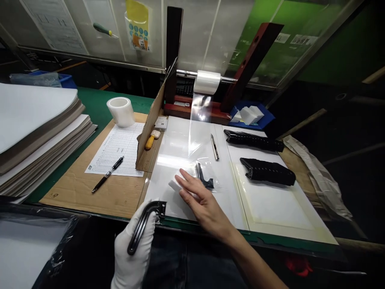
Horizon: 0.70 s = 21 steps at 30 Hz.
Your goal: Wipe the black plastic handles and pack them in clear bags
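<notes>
One curved black handle [140, 230] is in my gloved left hand [129, 245], thumb and fingers pinching it at the near edge of the bench, and my bare right hand [206, 200] is over the white work surface [177, 134], its fingers slightly spread above one small white block [175, 186]; whether they grip it, I cannot tell. Just beyond those fingertips lies one more black part [207, 184], on clear film. To my right, two rows of black parts, a far row [254, 140] and a near row [269, 172], sit on a white board [279, 210]; the pieces within each are too tightly packed to count. One craft knife [214, 147], one pen [107, 175], one printed grid sheet [110, 150], one yellow-handled tool [149, 143] beside a standing cardboard flap [152, 108]. Two rolls: a white one [124, 115] on the left, and a clear film roll [207, 83] on a metal rod between two dark red uprights [174, 36]. Two blue bins, the right one [267, 117] holding white blocks, the left one [68, 82] partly covered by plastic. The benchtop [90, 98] is green, with brown cardboard [123, 196] and a stack of boards [36, 116] on it; a pale panel [195, 24] stands behind, one green-and-yellow screwdriver [102, 29] against it, and the room's right side is dark.
</notes>
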Available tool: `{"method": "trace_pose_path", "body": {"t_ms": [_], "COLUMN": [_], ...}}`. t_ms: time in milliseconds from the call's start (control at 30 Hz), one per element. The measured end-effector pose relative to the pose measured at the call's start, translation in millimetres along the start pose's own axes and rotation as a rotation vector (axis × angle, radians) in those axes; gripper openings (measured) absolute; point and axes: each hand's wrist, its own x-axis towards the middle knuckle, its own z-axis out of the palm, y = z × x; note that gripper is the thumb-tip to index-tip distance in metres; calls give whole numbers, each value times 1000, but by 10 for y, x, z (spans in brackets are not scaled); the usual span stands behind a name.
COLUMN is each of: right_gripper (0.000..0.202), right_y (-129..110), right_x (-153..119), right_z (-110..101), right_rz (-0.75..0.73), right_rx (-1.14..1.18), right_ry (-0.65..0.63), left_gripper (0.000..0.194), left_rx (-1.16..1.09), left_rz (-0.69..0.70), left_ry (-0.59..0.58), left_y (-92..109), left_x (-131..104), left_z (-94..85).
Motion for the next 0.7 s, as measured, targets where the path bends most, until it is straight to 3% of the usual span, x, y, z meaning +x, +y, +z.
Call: {"method": "trace_pose_path", "body": {"t_ms": [200, 300, 400, 500, 600, 700], "right_gripper": [44, 44, 37, 27, 23, 26], "right_y": [-25, -29, 22, 299, 848, 1574], "right_x": [806, 924, 411, -570, -1485, -1959], "right_z": [288, 325, 216, 91, 22, -127], "right_rz": [-75, -100, -125, -103, 20, 259], "right_rx": [-4, 1, 32, 43, 9, -17], "right_ry": [64, 113, 234, 459, 759, 1155], "left_gripper": [30, 31, 34, 40, 37, 40], "left_rx": [-27, -20, 40, -87, -304, -297], "left_rz": [66, 70, -13, -195, -425, -486], "left_ry": [42, 68, 9, -138, -352, -596], "left_y": [210, 291, 342, 395, 470, 602], "left_x": [-78, -143, -123, -50, 9, -5], "left_z": [95, 159, 184, 270, 515, 980]}}
